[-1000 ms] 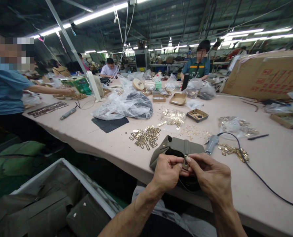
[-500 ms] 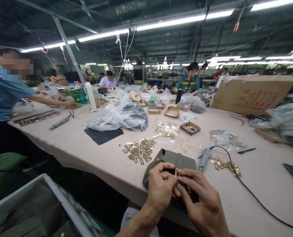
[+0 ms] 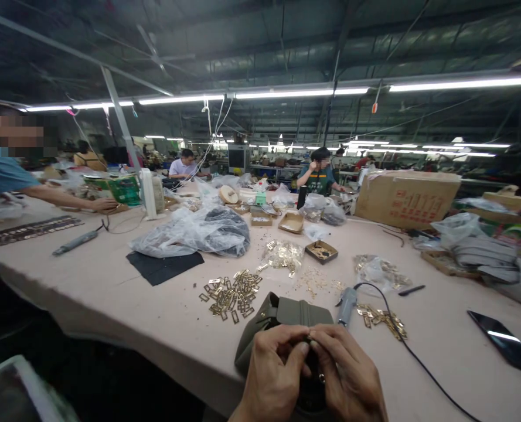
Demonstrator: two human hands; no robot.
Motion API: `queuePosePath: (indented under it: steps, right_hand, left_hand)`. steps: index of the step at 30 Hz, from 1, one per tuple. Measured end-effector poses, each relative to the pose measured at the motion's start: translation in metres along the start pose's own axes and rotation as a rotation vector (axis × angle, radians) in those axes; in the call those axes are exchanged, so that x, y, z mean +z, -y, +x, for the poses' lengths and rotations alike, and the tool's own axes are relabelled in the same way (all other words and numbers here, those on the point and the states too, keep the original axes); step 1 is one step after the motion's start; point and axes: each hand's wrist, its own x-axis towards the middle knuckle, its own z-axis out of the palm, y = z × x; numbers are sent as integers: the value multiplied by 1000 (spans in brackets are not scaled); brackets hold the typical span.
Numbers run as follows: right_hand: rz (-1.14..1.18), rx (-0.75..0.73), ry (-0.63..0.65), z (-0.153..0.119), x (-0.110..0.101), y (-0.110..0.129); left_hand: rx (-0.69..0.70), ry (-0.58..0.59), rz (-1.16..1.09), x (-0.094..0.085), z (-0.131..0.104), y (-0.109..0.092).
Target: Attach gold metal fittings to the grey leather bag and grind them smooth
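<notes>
An olive-green bag (image 3: pixel 302 312) rests at the table's near edge, its flap and a side fold showing beyond my hands. My left hand (image 3: pixel 274 366) is closed, thumb and forefinger pinched in front of the flap. Meeting it fingertip to fingertip, my right hand (image 3: pixel 350 366) is closed in a pinch too. Whatever small piece lies between the fingertips is hidden. Below them, the bag's dark front shows a small shiny metal fitting (image 3: pixel 322 378). Just past the bag lies a grey handheld electric screwdriver (image 3: pixel 347 306) with a black cord.
Loose metal frames (image 3: pixel 234 296) are heaped left of the bag; gold pieces (image 3: pixel 381 319) lie right. Beyond are bagged hardware (image 3: pixel 282 257), a small tray (image 3: pixel 322 252) and a plastic-wrapped bundle (image 3: pixel 198 231). A phone-like black slab (image 3: pixel 506 340) lies right. A co-worker's arm (image 3: pixel 67 196) reaches in from the left.
The view has tilted up and shifted, so the table things sit lower and further left. My hands have drawn tighter together, and the gold plate seen between them earlier is now covered.
</notes>
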Motion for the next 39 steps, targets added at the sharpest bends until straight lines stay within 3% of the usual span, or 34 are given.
queuePosePath:
  steps: [4, 9, 16, 24, 33, 39]
  right_hand:
    - [75, -1, -2, 9, 2, 6]
    - [68, -25, 32, 21, -5, 15]
    - [16, 10, 4, 21, -4, 11]
    - [21, 152, -11, 13, 2, -1]
    - [78, 258, -1, 14, -6, 2]
    - [84, 274, 6, 14, -5, 1]
  left_hand:
    - [311, -86, 271, -3, 3, -4]
    - [426, -71, 271, -1, 12, -12]
    - [255, -21, 296, 4, 13, -2]
    - [190, -49, 325, 11, 18, -7]
    - [19, -51, 202, 15, 25, -5]
    - [-24, -39, 163, 16, 28, -3]
